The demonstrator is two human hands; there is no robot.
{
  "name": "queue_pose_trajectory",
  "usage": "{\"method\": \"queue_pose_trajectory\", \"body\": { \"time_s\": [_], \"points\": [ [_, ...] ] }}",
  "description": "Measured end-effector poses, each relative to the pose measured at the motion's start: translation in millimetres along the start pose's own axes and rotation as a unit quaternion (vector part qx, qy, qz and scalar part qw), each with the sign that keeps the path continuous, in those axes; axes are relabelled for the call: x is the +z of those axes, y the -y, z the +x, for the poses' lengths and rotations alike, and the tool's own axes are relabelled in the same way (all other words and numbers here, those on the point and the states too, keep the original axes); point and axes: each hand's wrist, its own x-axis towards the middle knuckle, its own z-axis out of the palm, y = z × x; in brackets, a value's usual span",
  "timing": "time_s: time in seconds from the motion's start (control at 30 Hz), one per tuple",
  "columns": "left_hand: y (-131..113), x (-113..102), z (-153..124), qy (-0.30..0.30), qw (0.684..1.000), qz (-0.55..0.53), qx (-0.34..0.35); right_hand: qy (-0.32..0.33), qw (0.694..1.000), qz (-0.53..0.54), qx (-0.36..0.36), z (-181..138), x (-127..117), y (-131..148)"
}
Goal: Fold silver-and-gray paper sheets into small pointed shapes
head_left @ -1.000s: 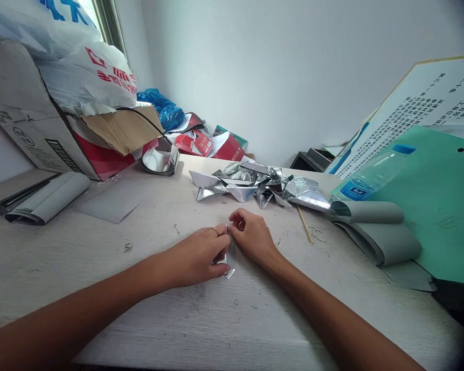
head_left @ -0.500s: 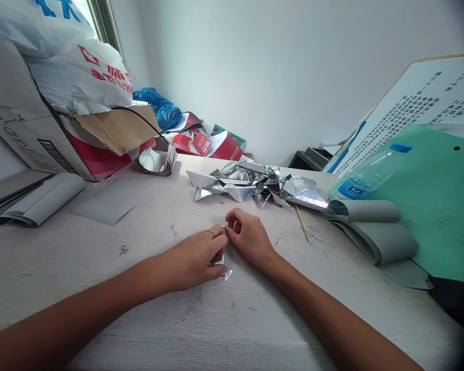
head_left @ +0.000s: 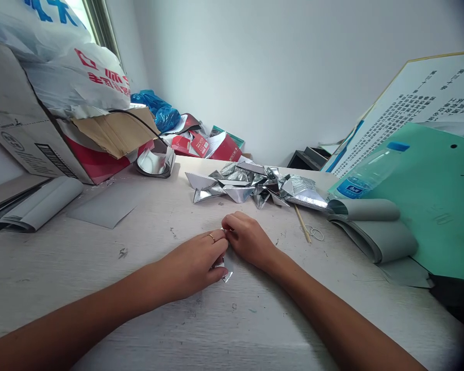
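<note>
Near the middle of the table, my left hand (head_left: 201, 263) is closed on a small folded piece of silver foil paper (head_left: 227, 276), pressing it against the tabletop. Only the foil's lower tip and slivers between the fingers show. My right hand (head_left: 249, 238) touches the left fingertips, its thumb and index finger pinched at the upper end of the same piece. Most of the foil paper is covered by the hands. Beyond them lies a heap of folded silver foil pieces (head_left: 239, 191), with pointed corners and pale undersides.
A thin wooden stick (head_left: 303, 224) and white rubber bands (head_left: 316, 233) lie right of the heap. Grey sheets (head_left: 375, 232) curl beside a plastic bottle (head_left: 365, 175) and a green board (head_left: 429, 206). At left are a grey sheet (head_left: 104, 206), a rolled stack (head_left: 42, 203) and a cardboard box (head_left: 34, 139).
My right thumb and index finger have closed together at the foil's upper end. My left hand stays nearly in place, its fingers slightly shifted. The view has moved very slightly.
</note>
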Motion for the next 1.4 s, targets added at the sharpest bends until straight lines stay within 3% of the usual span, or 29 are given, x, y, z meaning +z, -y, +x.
{"method": "queue_pose_trajectory", "body": {
  "time_s": [0.27, 0.4, 0.83, 1.13, 1.27, 1.4],
  "points": [
    [1, -1, 0, 0.005, 1.000, 0.005, -0.009, 0.049, 0.994, 0.020, -0.092, 4, -10, -9],
    [-1, -3, -1, 0.018, 1.000, 0.008, -0.015, 0.076, 0.993, 0.020, -0.092, 5, -14, -10],
    [-2, -3, -3, 0.031, 0.999, 0.008, -0.020, 0.070, 0.994, 0.065, -0.054, -2, -25, -15],
    [7, -10, 3, 0.015, 0.998, 0.042, 0.046, 0.070, 0.993, 0.076, -0.062, -1, -28, -13],
    [7, -13, 3, 0.020, 0.997, 0.051, 0.054, 0.057, 0.988, 0.144, -0.003, 0, -28, -13],
    [5, -14, 3, 0.026, 0.994, 0.076, 0.074, 0.031, 0.961, 0.259, 0.089, 3, -23, -14]
  ]
}}
